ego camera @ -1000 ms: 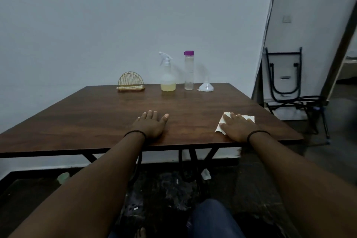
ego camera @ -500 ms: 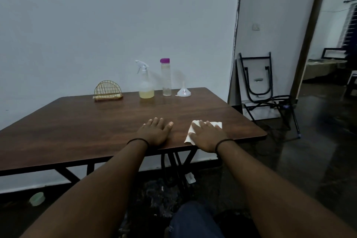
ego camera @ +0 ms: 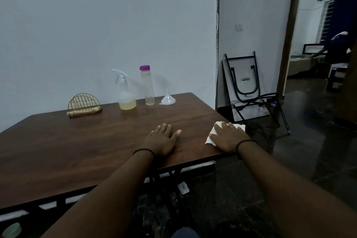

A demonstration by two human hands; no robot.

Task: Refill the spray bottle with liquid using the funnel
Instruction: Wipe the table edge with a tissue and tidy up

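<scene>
Your left hand (ego camera: pixel 163 139) lies flat on the table (ego camera: pixel 77 147), fingers straight, holding nothing. Your right hand (ego camera: pixel 229 138) presses flat on a white tissue (ego camera: pixel 211 135) near the table's right corner. Well beyond them, by the wall, stand the spray bottle (ego camera: pixel 125 93), a purple-capped bottle (ego camera: pixel 147 85) and the upturned funnel (ego camera: pixel 168 98); nothing lies between. A wire holder (ego camera: pixel 84 104) sits to their left.

1. The spray bottle (ego camera: pixel 126 94), the tall bottle (ego camera: pixel 147 85) and the funnel (ego camera: pixel 168 99) are standing in a row at the table's (ego camera: pixel 81 145) far edge.
2. The wire holder (ego camera: pixel 83 105) is sitting left of them.
3. Both hands are lying near the front edge, the right hand (ego camera: pixel 229 137) on a napkin (ego camera: pixel 212 135), the left hand (ego camera: pixel 161 140) beside it.
</scene>
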